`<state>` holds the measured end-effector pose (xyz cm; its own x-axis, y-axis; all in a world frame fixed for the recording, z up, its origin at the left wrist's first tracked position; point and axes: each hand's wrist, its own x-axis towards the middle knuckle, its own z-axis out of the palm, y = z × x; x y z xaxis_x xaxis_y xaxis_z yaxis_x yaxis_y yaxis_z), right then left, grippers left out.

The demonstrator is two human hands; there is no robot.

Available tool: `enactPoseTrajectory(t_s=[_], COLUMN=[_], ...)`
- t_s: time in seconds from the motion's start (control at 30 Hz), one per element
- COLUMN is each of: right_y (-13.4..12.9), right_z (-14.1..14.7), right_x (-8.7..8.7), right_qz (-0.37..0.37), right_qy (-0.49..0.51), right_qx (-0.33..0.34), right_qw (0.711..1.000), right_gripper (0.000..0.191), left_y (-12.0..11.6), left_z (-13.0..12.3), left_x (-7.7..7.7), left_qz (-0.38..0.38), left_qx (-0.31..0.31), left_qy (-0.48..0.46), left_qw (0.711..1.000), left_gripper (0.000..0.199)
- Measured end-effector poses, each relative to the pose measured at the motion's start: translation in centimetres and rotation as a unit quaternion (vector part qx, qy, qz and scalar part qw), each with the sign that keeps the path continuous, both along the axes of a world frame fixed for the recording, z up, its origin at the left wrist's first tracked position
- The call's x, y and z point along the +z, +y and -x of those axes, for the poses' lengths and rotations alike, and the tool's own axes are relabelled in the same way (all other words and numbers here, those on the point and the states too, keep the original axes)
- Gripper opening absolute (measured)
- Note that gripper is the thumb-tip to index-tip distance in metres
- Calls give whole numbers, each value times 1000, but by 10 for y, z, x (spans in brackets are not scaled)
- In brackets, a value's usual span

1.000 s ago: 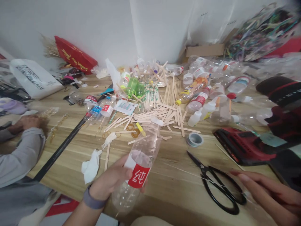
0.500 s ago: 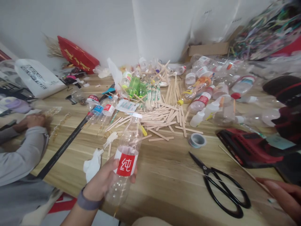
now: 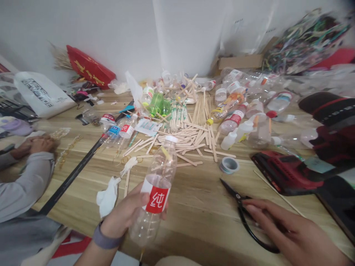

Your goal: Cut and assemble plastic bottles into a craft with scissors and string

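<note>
Left hand, one: fingers wrapped firmly round the bottle, at the label.

Bottle, one: clear, white cap on; held up over the table in the left fingers, neck leaning away and rightward. A little straighter half a second ago. A thin yellowish strand shows below its base, on the near side of those fingers.

Right hand, one: newly in from the right edge. Fingers partly curled over the scissors; whether closed on the handles or only resting there, cannot tell.

Scissors, one: blades together, pointing away from the right fingers; place on the table much the same as half a second ago.

Thread, fine: crossed the scissors in both earlier views; none made out now.

Bearing on the work, as judged: the right hand has turned to the tool, while the left keeps the bottle.

Surroundings: roll, beyond the right fingers; wooden sticks, beyond the left; tissue, left of the left fingers.
</note>
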<state>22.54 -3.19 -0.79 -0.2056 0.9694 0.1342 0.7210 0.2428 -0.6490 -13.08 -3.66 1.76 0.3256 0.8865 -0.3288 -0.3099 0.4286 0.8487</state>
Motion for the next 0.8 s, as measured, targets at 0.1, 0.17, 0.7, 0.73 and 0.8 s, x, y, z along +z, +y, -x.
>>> enactPoseTrajectory(t_s=[0.1, 0.17, 0.7, 0.73, 0.8], right_y=[8, 14, 13, 12, 11], right_z=[46, 72, 107, 105, 102], right_x=[17, 25, 20, 21, 23], right_qz=[47, 54, 48, 47, 41], right_qy=[14, 29, 31, 23, 8], right_qx=[79, 127, 213, 214, 217], right_qw=[996, 990, 975, 975, 975], right_gripper=[28, 30, 32, 32, 31], left_y=[2, 4, 5, 6, 6], left_z=[-7, -14, -26, -26, -26], left_x=[0, 0, 4, 3, 3], left_qz=[-1, -4, 21, 19, 11], left_qx=[-46, -64, -61, -62, -61], left_qy=[-14, -25, -61, -60, -62], left_qw=[999, 998, 996, 996, 996], left_gripper=[55, 59, 57, 57, 58])
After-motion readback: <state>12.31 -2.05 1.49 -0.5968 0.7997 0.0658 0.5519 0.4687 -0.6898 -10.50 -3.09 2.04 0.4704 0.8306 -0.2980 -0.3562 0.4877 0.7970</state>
